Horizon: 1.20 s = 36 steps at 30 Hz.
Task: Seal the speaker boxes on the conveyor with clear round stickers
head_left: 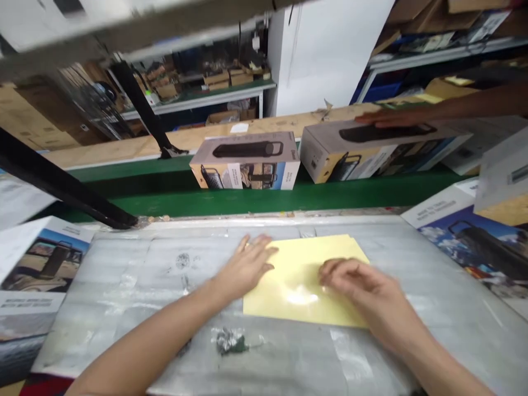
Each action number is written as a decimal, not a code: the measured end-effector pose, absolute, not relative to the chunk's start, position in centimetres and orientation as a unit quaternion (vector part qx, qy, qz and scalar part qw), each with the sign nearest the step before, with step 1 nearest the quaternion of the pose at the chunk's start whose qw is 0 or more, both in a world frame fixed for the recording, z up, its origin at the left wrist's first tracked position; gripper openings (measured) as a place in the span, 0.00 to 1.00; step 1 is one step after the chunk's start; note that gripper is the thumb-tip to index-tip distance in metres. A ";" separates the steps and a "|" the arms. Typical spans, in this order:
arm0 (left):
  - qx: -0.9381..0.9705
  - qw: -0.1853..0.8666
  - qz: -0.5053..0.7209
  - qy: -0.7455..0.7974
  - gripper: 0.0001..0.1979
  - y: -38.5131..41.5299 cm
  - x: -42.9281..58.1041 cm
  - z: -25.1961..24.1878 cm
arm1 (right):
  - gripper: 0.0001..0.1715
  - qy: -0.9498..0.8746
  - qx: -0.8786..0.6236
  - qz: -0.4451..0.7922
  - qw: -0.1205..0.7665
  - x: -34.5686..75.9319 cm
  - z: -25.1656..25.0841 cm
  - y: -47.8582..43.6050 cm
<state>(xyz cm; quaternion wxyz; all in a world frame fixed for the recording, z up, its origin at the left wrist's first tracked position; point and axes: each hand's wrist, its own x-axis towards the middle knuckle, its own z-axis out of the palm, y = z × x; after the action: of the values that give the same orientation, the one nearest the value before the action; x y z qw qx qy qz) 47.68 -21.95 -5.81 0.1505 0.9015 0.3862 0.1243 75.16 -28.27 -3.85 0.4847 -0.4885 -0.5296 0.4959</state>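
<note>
Your left hand and right hand rest apart, unclamped, on a yellow sheet lying on a grey mat. Uneven pressure could crease the sheet, and sliding it could catch the crumpled scrap just below.

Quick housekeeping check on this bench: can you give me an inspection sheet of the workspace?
Surface: scuffed, taped grey bench mat.
Job's things: pale yellow sheet, flat on the mat.
Clutter: crumpled grey-green scrap; printed box panels at both sides.
Hands: left hand and right hand rest on the sheet.
Cables: nothing seen.
Surroundings: two product boxes beyond on a green belt; a co-worker's hand on the right one; shelves of cartons.
</note>
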 end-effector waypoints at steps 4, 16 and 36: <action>0.834 0.250 0.206 0.447 0.25 -21.3 46.4 -4.9 | 0.20 -0.509 -0.524 0.484 0.481 75.6 -3.0 -26.6; 0.837 0.268 0.157 0.450 0.30 -21.1 45.7 -4.9 | 0.19 -0.677 -0.442 0.420 0.412 70.1 -2.6 -22.1; 0.838 0.176 0.378 0.353 0.06 -22.0 46.8 -4.9 | 0.06 -0.723 -0.433 0.259 0.471 68.9 -4.6 -23.3</action>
<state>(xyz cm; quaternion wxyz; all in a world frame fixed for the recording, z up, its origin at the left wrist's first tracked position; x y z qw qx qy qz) 46.81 -21.99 -4.92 0.1761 0.8376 0.3534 0.3776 68.87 -23.30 -4.60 0.4712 -0.4332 -0.7234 0.2590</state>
